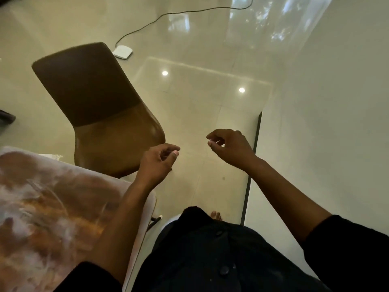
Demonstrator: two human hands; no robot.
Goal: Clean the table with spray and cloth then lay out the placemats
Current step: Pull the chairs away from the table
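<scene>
A glossy cream tiled floor (189, 114) fills the view. The marbled brown-and-white tabletop (52, 207) sits at eight o'clock, a brown moulded chair (101, 106) at ten. Left hand (156, 163) and right hand (229, 147) hover apart at centre, fingers loosely curled, holding nothing.

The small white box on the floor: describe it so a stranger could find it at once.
Start at the brown chair that stands beside the marbled table. Look past the top of its backrest to the glossy tiled floor, where a small white box lies flat. It is the only thing there with a thin dark cable running away from it across the tiles.
</scene>
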